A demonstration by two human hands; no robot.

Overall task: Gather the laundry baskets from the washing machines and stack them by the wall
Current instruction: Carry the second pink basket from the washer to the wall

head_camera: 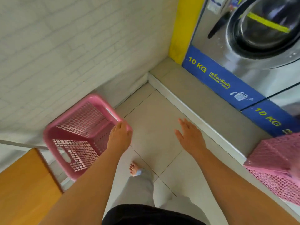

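A pink perforated laundry basket (78, 135) hangs tilted just off the floor beside the white brick wall (65, 46), its opening turned toward me. My left hand (119, 137) grips its near right rim. My right hand (190, 137) hovers flat and empty over the tiled floor, fingers spread. At the right edge, another pink basket (276, 163) sits on the raised ledge (203, 101) in front of the washing machines (253, 51).
A wooden table corner (24, 184) sits at the lower left, close to the held basket. The grey tiled floor (154, 127) runs into the corner between wall and ledge. My bare foot (134, 168) is stepping forward.
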